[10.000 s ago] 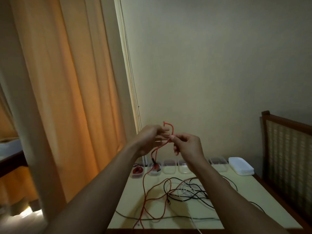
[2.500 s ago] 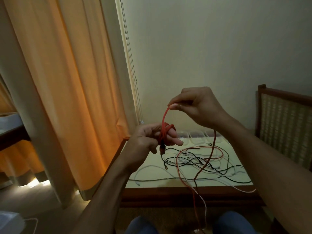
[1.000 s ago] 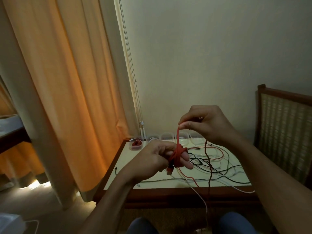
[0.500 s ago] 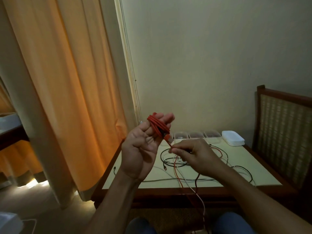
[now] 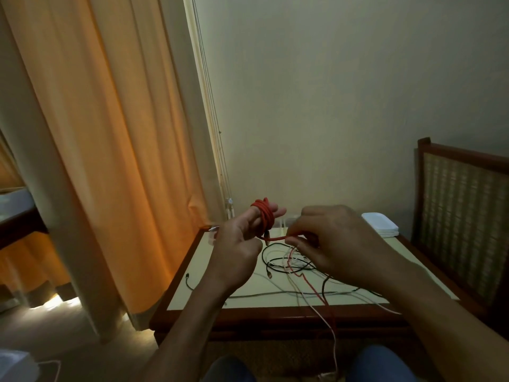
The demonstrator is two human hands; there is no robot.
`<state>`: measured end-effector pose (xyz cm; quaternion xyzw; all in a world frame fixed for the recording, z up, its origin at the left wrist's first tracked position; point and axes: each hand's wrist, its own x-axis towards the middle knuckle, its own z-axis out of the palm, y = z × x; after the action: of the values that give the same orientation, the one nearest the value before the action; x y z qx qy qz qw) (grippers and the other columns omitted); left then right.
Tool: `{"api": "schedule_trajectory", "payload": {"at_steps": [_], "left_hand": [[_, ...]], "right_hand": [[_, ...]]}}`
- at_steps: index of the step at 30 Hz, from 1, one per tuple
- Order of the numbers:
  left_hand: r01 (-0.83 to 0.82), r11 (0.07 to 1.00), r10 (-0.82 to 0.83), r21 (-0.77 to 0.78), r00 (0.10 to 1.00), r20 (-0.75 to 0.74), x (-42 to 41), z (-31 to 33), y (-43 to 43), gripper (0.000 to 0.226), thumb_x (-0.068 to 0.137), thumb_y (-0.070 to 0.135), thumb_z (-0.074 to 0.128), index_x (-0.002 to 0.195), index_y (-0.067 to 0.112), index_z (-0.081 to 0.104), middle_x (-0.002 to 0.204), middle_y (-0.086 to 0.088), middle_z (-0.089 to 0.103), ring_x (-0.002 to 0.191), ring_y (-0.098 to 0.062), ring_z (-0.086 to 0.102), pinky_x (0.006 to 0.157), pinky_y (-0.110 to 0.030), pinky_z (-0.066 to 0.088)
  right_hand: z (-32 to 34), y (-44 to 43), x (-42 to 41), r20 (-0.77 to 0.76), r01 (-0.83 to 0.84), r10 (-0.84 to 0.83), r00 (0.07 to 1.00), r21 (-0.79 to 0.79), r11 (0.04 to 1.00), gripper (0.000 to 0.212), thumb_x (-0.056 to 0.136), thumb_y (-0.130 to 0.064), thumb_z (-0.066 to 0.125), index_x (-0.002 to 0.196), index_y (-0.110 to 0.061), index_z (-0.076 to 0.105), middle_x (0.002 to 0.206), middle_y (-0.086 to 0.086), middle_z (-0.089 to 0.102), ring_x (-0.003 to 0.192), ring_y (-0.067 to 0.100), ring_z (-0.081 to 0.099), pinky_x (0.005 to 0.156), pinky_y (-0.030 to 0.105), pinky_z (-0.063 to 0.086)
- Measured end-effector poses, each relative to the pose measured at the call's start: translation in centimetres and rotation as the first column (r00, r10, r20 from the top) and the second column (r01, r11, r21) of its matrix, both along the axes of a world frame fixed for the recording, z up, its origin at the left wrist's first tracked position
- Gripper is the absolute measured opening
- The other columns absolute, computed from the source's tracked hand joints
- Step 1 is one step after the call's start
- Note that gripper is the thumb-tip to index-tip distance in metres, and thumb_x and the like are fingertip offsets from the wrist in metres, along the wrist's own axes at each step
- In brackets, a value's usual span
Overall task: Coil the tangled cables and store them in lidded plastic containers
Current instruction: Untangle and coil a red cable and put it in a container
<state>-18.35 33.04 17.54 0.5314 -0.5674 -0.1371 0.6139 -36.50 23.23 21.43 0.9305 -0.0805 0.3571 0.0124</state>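
Note:
A red cable [image 5: 265,219] is wound in several turns around the fingers of my left hand [image 5: 242,244], held up over the table's left part. My right hand [image 5: 330,241] pinches the free run of the same red cable just right of the coil; that run drops over the table's front edge. A tangle of black and white cables [image 5: 292,267] lies on the table [image 5: 198,274] below my hands. Clear plastic containers [image 5: 286,222] stand along the back edge, mostly hidden behind my hands. A stack of white lids [image 5: 380,228] sits at the back right.
An orange curtain [image 5: 104,150] hangs close to the table's left side. A wooden chair back with woven panel [image 5: 465,216] stands at the right. A white cable [image 5: 327,326] trails off the front edge toward my knees.
My left hand has turned from palm up to palm down with the red coil on its fingers. My right hand rose level with the coil, pulling the cable taut sideways.

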Motion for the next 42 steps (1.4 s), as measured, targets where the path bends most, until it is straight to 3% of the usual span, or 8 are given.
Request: {"api": "schedule_trajectory", "payload": {"at_steps": [6, 11, 16, 21, 28, 32, 36, 42], "left_hand": [[0.030, 0.984, -0.051, 0.177, 0.992, 0.117, -0.8, 0.8, -0.1, 0.064, 0.072, -0.016, 0.043, 0.124, 0.014, 0.067, 0.092, 0.017, 0.073, 0.088, 0.001, 0.063, 0.073, -0.016, 0.047], [0.141, 0.967, -0.164, 0.210, 0.982, 0.098, -1.4, 1.5, 0.3, 0.073, 0.067, -0.008, 0.043, 0.132, 0.017, 0.064, 0.122, 0.002, 0.074, 0.124, -0.013, 0.064, 0.094, -0.033, 0.053], [0.240, 0.952, -0.253, 0.191, 0.966, 0.044, -1.3, 1.7, 1.0, 0.073, 0.068, -0.022, 0.039, 0.129, 0.010, 0.063, 0.122, -0.008, 0.074, 0.123, -0.016, 0.065, 0.085, -0.020, 0.052], [0.312, 0.934, -0.317, 0.174, 0.948, 0.002, -1.0, 1.6, 1.4, 0.066, 0.063, -0.018, 0.037, 0.124, -0.005, 0.060, 0.119, -0.017, 0.074, 0.121, -0.024, 0.067, 0.082, -0.021, 0.053], [0.404, 0.915, -0.393, 0.009, 0.896, -0.205, -0.7, 1.6, 1.2, 0.067, 0.058, -0.015, 0.037, 0.119, -0.006, 0.062, 0.119, -0.027, 0.071, 0.120, -0.035, 0.065, 0.087, -0.029, 0.054], [0.434, 0.873, -0.487, -0.222, 0.775, -0.402, -1.1, 1.9, 0.7, 0.069, 0.058, -0.014, 0.034, 0.116, -0.003, 0.069, 0.120, -0.031, 0.068, 0.124, -0.038, 0.062, 0.099, -0.032, 0.053], [0.369, 0.811, -0.574, -0.454, 0.649, -0.499, -1.5, 2.8, 0.3, 0.077, 0.055, -0.006, 0.045, 0.131, -0.010, 0.054, 0.134, -0.032, 0.060, 0.133, -0.039, 0.055, 0.110, -0.036, 0.049], [0.123, 0.903, -0.320, -0.413, 0.833, -0.452, -0.9, 3.1, -0.4, 0.075, 0.065, -0.018, 0.032, 0.137, -0.012, 0.048, 0.133, -0.023, 0.065, 0.134, -0.030, 0.057, 0.114, -0.031, 0.044]], "right_hand": [[3.4, -0.4, -0.4, 0.023, -0.050, 0.053, 0.998, -0.121, 0.991, 0.013, 0.087, -0.032, 0.068, 0.093, -0.025, 0.077, 0.079, -0.011, 0.060, 0.062, 0.011, 0.054, 0.053, 0.034, 0.051], [5.0, -1.6, -0.1, 0.090, -0.100, 0.109, 0.990, -0.102, 0.990, 0.020, 0.088, -0.035, 0.062, 0.093, -0.023, 0.078, 0.081, -0.011, 0.061, 0.065, 0.010, 0.057, 0.056, 0.037, 0.053], [5.5, -4.4, 0.6, 0.204, -0.154, 0.142, 0.969, 0.044, 0.987, 0.015, 0.082, -0.032, 0.079, 0.093, -0.023, 0.081, 0.079, -0.010, 0.066, 0.067, 0.006, 0.057, 0.061, 0.013, 0.041], [4.2, -6.2, 1.9, 0.226, -0.182, 0.130, 0.965, 0.229, 0.956, 0.013, 0.084, -0.026, 0.080, 0.096, -0.023, 0.082, 0.085, -0.012, 0.073, 0.075, 0.005, 0.064, 0.066, 0.015, 0.046], [1.6, -7.4, 3.1, 0.228, -0.192, 0.105, 0.968, 0.406, 0.894, 0.011, 0.086, -0.020, 0.077, 0.097, -0.021, 0.081, 0.078, -0.017, 0.072, 0.072, 0.007, 0.068, 0.065, 0.018, 0.050], [0.0, -7.1, 3.7, 0.226, -0.188, 0.089, 0.970, 0.466, 0.864, 0.010, 0.089, -0.024, 0.075, 0.096, -0.028, 0.080, 0.076, -0.015, 0.073, 0.070, 0.014, 0.067, 0.065, 0.030, 0.055], [-1.7, -5.5, 4.1, 0.198, -0.202, 0.117, 0.973, 0.490, 0.848, 0.014, 0.092, -0.020, 0.073, 0.102, -0.028, 0.079, 0.072, -0.029, 0.068, 0.067, 0.002, 0.064, 0.064, 0.016, 0.049], [-2.5, -3.0, 3.2, 0.139, -0.156, 0.110, 0.984, 0.388, 0.908, 0.017, 0.096, -0.024, 0.068, 0.108, -0.024, 0.079, 0.084, -0.011, 0.074, 0.074, 0.006, 0.064, 0.063, 0.015, 0.047]]}}
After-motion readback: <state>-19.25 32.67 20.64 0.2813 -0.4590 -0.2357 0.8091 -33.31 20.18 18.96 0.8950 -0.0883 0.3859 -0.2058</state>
